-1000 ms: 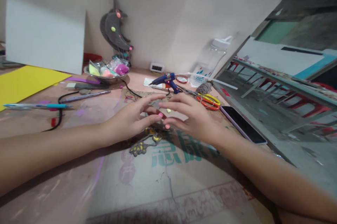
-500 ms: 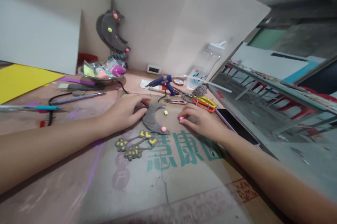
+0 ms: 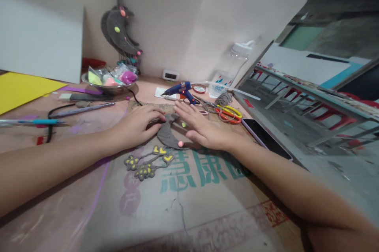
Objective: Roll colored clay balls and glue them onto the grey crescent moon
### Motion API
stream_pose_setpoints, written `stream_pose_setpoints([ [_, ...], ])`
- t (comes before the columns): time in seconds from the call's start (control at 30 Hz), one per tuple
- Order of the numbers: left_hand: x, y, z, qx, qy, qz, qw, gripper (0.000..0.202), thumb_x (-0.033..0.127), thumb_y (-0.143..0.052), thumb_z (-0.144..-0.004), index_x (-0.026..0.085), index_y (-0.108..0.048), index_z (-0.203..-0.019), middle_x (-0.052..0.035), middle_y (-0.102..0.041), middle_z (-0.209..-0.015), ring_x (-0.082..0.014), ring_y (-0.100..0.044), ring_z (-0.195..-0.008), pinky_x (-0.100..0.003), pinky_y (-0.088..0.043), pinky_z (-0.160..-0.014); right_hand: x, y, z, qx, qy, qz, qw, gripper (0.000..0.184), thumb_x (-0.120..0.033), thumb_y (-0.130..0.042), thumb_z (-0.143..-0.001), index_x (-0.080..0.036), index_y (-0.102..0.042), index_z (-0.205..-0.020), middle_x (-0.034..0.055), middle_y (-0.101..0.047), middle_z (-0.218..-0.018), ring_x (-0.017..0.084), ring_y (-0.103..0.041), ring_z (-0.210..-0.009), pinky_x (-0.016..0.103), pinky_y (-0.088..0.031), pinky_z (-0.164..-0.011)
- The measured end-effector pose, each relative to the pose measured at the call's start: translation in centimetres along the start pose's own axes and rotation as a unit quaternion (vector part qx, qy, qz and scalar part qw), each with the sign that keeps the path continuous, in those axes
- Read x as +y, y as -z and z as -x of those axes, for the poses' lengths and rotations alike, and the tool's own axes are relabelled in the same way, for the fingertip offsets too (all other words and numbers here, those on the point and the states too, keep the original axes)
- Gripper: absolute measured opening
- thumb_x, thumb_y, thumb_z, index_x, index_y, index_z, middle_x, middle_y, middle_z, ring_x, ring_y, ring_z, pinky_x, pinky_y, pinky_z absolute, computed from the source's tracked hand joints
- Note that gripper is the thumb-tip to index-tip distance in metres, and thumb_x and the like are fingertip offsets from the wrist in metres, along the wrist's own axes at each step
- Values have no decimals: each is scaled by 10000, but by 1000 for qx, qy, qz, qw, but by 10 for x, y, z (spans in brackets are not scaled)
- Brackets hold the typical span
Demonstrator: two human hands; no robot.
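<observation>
A dark grey crescent moon (image 3: 166, 135) lies on the printed cardboard, with a small pink ball (image 3: 181, 144) at its lower tip. At its upper left edge, my left hand (image 3: 140, 124) has bent fingers and thumb against it, holding it. My right hand (image 3: 204, 127) is open, fingers stretched over the crescent's upper right side, palm down. A yellow-green ball (image 3: 184, 124) peeks out beneath it. Whether anything lies under the right fingers is hidden. Grey-outlined flowers and hearts with yellow filling (image 3: 145, 171) lie below the crescent.
Behind the hands are a blue glue gun (image 3: 182, 89), scissors (image 3: 229, 114), grey cord (image 3: 224, 98) and a water bottle (image 3: 229, 68). A phone (image 3: 266, 138) lies at right. A metal bowl (image 3: 109, 86) of clay packets stands left, near a finished crescent (image 3: 121, 31).
My right hand has moved left over the crescent, its fingers going from a pinch on a small pink ball to stretched out. That ball is now out of sight. My left hand stays at the crescent.
</observation>
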State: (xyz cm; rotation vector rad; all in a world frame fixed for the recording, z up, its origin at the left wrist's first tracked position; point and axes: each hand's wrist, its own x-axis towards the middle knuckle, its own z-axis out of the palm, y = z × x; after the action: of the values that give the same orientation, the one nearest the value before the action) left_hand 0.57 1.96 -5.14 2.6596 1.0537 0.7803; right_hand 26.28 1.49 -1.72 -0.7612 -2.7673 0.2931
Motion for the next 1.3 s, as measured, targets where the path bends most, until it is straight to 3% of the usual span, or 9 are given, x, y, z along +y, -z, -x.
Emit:
stream_pose_setpoints([
  [0.17,1,1,1,-1,7,2,1000,264,264,-480,-856,189,-642,-1050,-81,-622,-1174,-241,-553,-1109,-406,-414,-986,12,0,15,-60,-31,21,997,679,-479,-372,-957,-242,-66,-1515,87,-88,-1581,241,-13,-1456,538,-43,-1165],
  [0.3,1,0,1,-3,8,2,1000,264,265,-476,-858,177,-641,-1043,-85,-629,-1171,-246,-555,-1105,-417,-417,-980,4,4,25,-78,-24,8,997,731,-510,-427,-928,-240,-86,-1516,86,-104,-1578,271,-57,-1453,536,-84,-1166],
  [0.4,-1,0,0,-3,4,-4,1000,261,261,-471,-858,179,-639,-1040,-80,-634,-1159,-239,-560,-1096,-414,-426,-971,-1,0,16,-88,-7,8,996,745,-554,-369,-932,-230,-43,-1518,76,-54,-1585,257,8,-1455,518,-64,-1172],
  [0.53,0,0,1,1,7,-20,1000,263,284,-467,-867,190,-635,-1047,-73,-638,-1159,-233,-566,-1093,-408,-432,-969,14,0,8,-79,-45,24,996,710,-565,-232,-956,-215,31,-1515,80,2,-1587,243,33,-1455,520,-32,-1170],
  [0.63,3,1,2,2,20,-35,999,313,288,-466,-875,190,-596,-1143,-81,-617,-1214,-249,-540,-1144,-434,-412,-991,21,5,20,-86,-78,50,992,706,-547,-254,-960,-219,37,-1514,78,5,-1587,255,19,-1455,527,-35,-1170],
  [0.77,5,0,3,-4,28,-52,998,372,310,-448,-893,171,-562,-1218,-104,-601,-1242,-276,-492,-1209,-464,-375,-1027,8,5,27,-120,-74,71,987,732,-562,-334,-939,-257,-3,-1516,59,-3,-1586,255,5,-1455,519,-69,-1174],
  [0.97,2,1,2,6,7,-34,999,358,314,-501,-857,165,-579,-1174,-99,-623,-1186,-253,-542,-1126,-429,-413,-987,13,-2,9,-80,-70,83,991,770,-564,-336,-938,-228,51,-1512,86,47,-1580,261,57,-1450,532,-42,-1168],
  [1.1,3,1,2,8,11,-31,999,349,295,-500,-846,162,-585,-1156,-102,-627,-1171,-254,-548,-1113,-430,-421,-977,23,6,26,-88,-93,100,987,751,-531,-335,-950,-216,49,-1514,89,15,-1581,270,25,-1451,522,-69,-1173],
  [1.3,3,0,2,12,16,-22,1000,348,300,-504,-836,173,-595,-1147,-94,-638,-1162,-257,-555,-1115,-433,-425,-973,1,2,24,-115,-67,92,987,816,-598,-382,-908,-219,6,-1518,95,-8,-1582,270,-1,-1453,526,-84,-1170],
])
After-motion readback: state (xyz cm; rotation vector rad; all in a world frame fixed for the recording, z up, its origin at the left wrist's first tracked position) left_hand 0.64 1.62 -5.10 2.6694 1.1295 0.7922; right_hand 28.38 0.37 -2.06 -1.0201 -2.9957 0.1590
